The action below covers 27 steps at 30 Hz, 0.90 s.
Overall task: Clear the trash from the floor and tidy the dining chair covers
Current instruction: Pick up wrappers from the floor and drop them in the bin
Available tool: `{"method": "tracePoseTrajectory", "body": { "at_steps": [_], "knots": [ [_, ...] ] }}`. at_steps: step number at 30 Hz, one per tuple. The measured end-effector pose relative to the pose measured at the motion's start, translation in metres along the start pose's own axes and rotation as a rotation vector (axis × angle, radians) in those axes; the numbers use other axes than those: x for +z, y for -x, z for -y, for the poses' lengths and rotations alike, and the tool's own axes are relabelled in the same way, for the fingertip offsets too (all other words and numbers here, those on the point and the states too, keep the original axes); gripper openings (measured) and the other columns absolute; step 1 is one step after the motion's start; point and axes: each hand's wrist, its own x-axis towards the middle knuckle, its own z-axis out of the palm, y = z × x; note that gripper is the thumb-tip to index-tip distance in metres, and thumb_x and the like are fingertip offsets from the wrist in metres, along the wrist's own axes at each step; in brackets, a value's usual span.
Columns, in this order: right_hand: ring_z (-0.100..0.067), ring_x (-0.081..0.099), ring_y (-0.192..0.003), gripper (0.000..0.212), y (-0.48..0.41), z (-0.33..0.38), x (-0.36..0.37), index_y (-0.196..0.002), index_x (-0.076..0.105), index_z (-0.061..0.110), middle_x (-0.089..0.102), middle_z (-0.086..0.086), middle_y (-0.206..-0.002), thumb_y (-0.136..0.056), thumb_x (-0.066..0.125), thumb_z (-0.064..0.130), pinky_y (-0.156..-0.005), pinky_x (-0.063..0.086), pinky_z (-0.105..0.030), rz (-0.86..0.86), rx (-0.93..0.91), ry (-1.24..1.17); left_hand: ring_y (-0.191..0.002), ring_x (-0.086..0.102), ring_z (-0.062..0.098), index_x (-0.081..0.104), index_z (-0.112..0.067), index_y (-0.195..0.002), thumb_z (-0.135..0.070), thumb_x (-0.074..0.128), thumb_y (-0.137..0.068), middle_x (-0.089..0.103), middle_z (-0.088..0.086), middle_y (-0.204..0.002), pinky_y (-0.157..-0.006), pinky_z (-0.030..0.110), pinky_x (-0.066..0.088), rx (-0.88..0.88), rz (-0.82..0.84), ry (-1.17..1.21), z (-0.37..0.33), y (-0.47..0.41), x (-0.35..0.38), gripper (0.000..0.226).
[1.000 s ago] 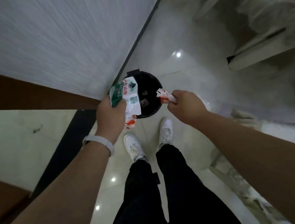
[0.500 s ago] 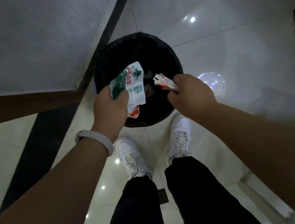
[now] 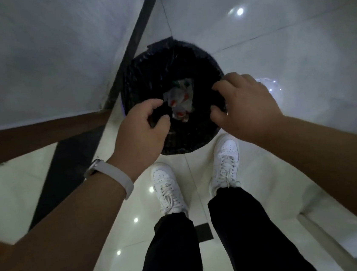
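The one camera sat on the person's head and looked almost straight down along both forearms, so the left hand and the right hand lay close under the lens near mid-frame. Between and beyond the hands it faced into the mouth of the bin, farther off on the floor. Behind the hands, toward the lower edge, it took in the person's own legs and shoes, and its wide angle caught the wall beyond the left hand.
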Motion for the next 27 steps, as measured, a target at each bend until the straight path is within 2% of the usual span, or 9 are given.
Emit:
{"method": "tracePoseTrajectory", "body": {
  "at_steps": [2, 3, 4, 6, 9, 12, 15, 21, 27],
  "knots": [
    [-0.034, 0.054, -0.103, 0.042, 0.005, 0.007, -0.031, -0.115, 0.061, 0.009, 0.06, -0.011, -0.115, -0.084, 0.055, 0.037, -0.083, 0.046, -0.044, -0.012, -0.011, 0.008, -0.106, 0.043, -0.008, 0.057, -0.017, -0.133, -0.022, 0.06, -0.096, 0.049, -0.013, -0.12, -0.081, -0.009, 0.026, 0.081, 0.002, -0.105, -0.025, 0.009, -0.018, 0.038],
    [-0.034, 0.054, -0.105, 0.041, 0.006, 0.012, -0.048, -0.116, 0.061, 0.009, 0.06, -0.01, -0.116, -0.085, 0.055, 0.036, -0.084, 0.045, -0.044, -0.019, -0.013, 0.007, -0.11, 0.043, -0.004, 0.056, -0.016, -0.134, -0.023, 0.06, -0.096, 0.048, -0.012, -0.121, -0.084, -0.007, 0.025, 0.119, 0.008, -0.146, -0.038, 0.013, -0.028, 0.039],
    [-0.034, 0.054, -0.106, 0.041, 0.008, 0.017, -0.07, -0.116, 0.06, 0.009, 0.06, -0.01, -0.117, -0.086, 0.056, 0.036, -0.085, 0.044, -0.044, -0.03, -0.014, 0.012, -0.115, 0.044, 0.001, 0.055, -0.015, -0.136, -0.023, 0.059, -0.097, 0.05, -0.009, -0.125, -0.089, -0.003, 0.026, 0.158, 0.017, -0.18, -0.055, 0.018, -0.041, 0.04],
    [-0.034, 0.054, -0.106, 0.04, 0.016, 0.028, -0.114, -0.116, 0.06, 0.009, 0.06, -0.01, -0.117, -0.087, 0.056, 0.036, -0.086, 0.043, -0.043, -0.069, -0.009, 0.032, -0.122, 0.046, 0.01, 0.053, -0.015, -0.138, -0.026, 0.057, -0.097, 0.052, -0.002, -0.134, -0.099, 0.014, 0.032, 0.233, 0.023, -0.246, -0.089, 0.032, -0.068, 0.043],
    [-0.033, 0.054, -0.109, 0.041, 0.029, 0.045, -0.179, -0.119, 0.06, 0.011, 0.06, -0.009, -0.121, -0.089, 0.054, 0.038, -0.09, 0.042, -0.043, -0.157, 0.001, 0.058, -0.122, 0.049, 0.016, 0.055, -0.017, -0.136, -0.037, 0.053, -0.095, 0.053, 0.001, -0.136, -0.103, 0.029, 0.039, 0.359, -0.021, -0.337, -0.142, 0.052, -0.112, 0.046],
    [-0.034, 0.053, -0.115, 0.045, 0.052, 0.065, -0.241, -0.125, 0.059, 0.013, 0.059, -0.009, -0.127, -0.09, 0.053, 0.041, -0.094, 0.042, -0.045, -0.214, 0.002, 0.078, -0.125, 0.047, 0.018, 0.056, -0.018, -0.135, -0.035, 0.055, -0.095, 0.052, 0.002, -0.139, -0.102, 0.029, 0.037, 0.459, -0.068, -0.4, -0.191, 0.082, -0.15, 0.043],
    [-0.034, 0.053, -0.115, 0.047, 0.08, 0.086, -0.299, -0.122, 0.061, 0.013, 0.06, -0.009, -0.127, -0.087, 0.05, 0.044, -0.095, 0.042, -0.045, -0.297, 0.025, 0.095, -0.13, 0.045, 0.022, 0.056, -0.018, -0.136, -0.034, 0.057, -0.096, 0.05, 0.005, -0.144, -0.106, 0.035, 0.036, 0.561, -0.091, -0.502, -0.234, 0.115, -0.178, 0.044],
    [-0.035, 0.055, -0.116, 0.047, 0.15, 0.12, -0.386, -0.117, 0.062, 0.013, 0.06, -0.011, -0.126, -0.086, 0.047, 0.045, -0.092, 0.044, -0.045, -0.403, 0.052, 0.145, -0.12, 0.056, 0.032, 0.063, -0.013, -0.127, -0.04, 0.048, -0.09, 0.06, 0.014, -0.131, -0.096, 0.048, 0.048, 0.772, -0.173, -0.628, -0.299, 0.184, -0.221, 0.049],
    [-0.035, 0.056, -0.112, 0.05, 0.223, 0.133, -0.447, -0.118, 0.063, 0.012, 0.062, -0.012, -0.122, -0.087, 0.045, 0.048, -0.092, 0.044, -0.045, -0.515, 0.105, 0.194, -0.117, 0.058, 0.033, 0.065, -0.013, -0.125, -0.037, 0.051, -0.09, 0.062, 0.015, -0.127, -0.094, 0.046, 0.048, 0.995, -0.247, -0.691, -0.352, 0.242, -0.245, 0.045]
  ]
}}
